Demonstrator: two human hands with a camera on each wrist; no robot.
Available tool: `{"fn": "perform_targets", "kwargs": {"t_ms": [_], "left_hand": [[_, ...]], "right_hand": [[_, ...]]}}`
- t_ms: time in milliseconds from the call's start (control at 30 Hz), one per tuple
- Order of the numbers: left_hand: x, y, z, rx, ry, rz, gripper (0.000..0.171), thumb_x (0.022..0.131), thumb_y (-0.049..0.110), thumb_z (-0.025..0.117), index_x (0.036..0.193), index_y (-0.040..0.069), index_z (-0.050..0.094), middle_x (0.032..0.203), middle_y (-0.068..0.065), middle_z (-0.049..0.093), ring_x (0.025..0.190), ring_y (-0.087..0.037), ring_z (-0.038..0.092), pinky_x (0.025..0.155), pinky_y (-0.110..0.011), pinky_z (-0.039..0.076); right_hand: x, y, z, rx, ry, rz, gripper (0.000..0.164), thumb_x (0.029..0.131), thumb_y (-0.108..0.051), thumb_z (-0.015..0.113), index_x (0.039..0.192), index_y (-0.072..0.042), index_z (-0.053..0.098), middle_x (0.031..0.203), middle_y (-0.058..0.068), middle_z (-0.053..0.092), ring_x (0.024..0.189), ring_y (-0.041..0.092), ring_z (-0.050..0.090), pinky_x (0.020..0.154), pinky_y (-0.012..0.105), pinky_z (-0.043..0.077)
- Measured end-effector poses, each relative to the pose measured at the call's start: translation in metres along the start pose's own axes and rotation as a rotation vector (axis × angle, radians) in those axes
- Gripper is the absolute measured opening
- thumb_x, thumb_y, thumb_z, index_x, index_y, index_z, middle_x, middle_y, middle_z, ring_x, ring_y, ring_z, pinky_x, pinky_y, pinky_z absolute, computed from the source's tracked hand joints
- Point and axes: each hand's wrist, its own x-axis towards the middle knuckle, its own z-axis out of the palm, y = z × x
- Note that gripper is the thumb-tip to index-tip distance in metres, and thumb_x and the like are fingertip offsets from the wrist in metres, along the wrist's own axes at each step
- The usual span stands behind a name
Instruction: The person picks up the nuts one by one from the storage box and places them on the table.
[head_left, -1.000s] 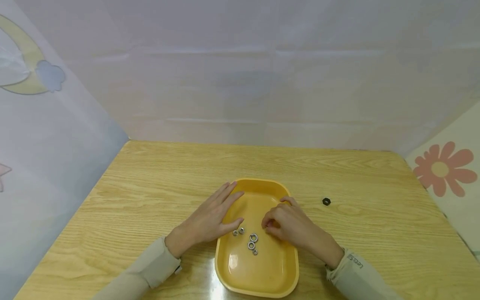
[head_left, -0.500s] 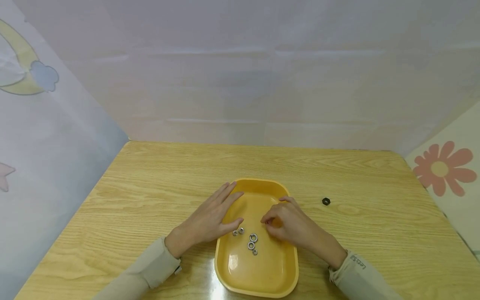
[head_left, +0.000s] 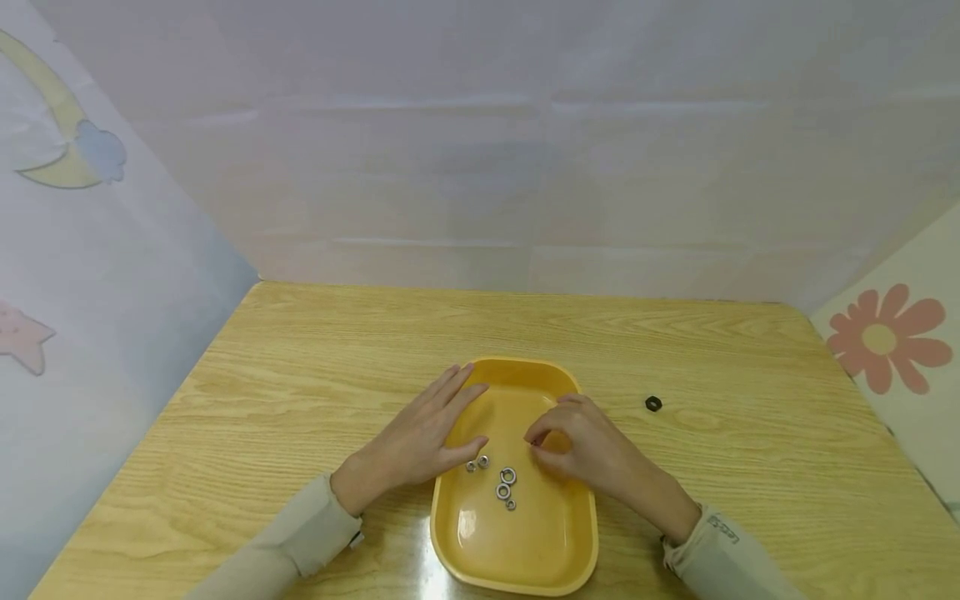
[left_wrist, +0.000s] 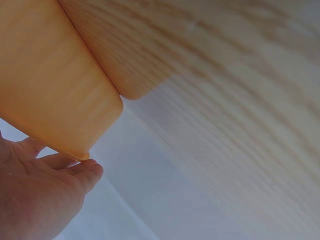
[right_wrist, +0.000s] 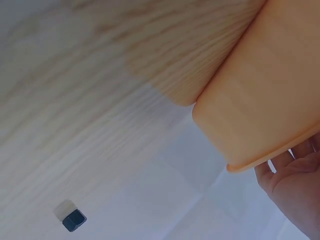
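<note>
Yellow tray [head_left: 517,575] on the table, in front of the person: rounded rectangle, smooth shiny plastic, raised walls, thin lip. Clock centred on tray, 12 away from the person.

Left hand [head_left: 422,435] at 10, fingers spread and fairly straight, lying across the rim, thumb out over the inside; it grips no loose part. Right hand [head_left: 588,437] at 2, reaching in over the rim, fingers bent, thumb and forefinger brought together in a pinch on a tiny dark piece [head_left: 534,442], too small to identify.

In the tray: two large metal rings [head_left: 503,492] near the middle, silvery, round holes, touching or nearly so; small nut [head_left: 511,505] just beside them, toward 6. Pair of small silvery nuts [head_left: 477,463] near the wall between 9 and 10, close by the left thumb.

Black nut [head_left: 653,403] outside, at 2 on the table, well apart from the tray: six-sided, dark, lying flat. Table [head_left: 337,358] has light wood grain. Pale sleeves [head_left: 322,508]; right one carries dark lettering [head_left: 723,527], starts "Let", rest blurred. Wall at 2–3: red flower print [head_left: 888,337].
</note>
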Motion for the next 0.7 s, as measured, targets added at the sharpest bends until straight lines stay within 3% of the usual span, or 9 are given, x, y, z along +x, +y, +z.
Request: {"fn": "perform_targets", "kwargs": {"t_ms": [267,700], "left_hand": [[0.001,-0.001,0.002,0.015,0.028,0.021,0.065,0.089,0.051,0.047,0.142,0.017,0.031,0.151,-0.014,0.024,0.139,-0.031,0.024,0.111,-0.043,0.029],[-0.001,-0.001,0.001,0.008,0.023,0.024,0.065,0.089,0.051,0.047,0.142,0.017,0.031,0.151,-0.015,0.024,0.139,-0.032,0.023,0.111,-0.044,0.029]], "right_hand": [[0.001,0.006,-0.004,-0.005,0.147,-0.077,0.012,0.069,-0.018,0.079,0.078,-0.018,0.071,0.072,-0.014,0.066,0.070,0.007,0.056,0.072,0.027,0.046],[-0.003,0.014,-0.017,-0.048,0.236,-0.111,0.015,0.066,-0.016,0.081,0.075,-0.018,0.069,0.070,-0.013,0.065,0.068,0.004,0.055,0.068,0.025,0.048]]}}
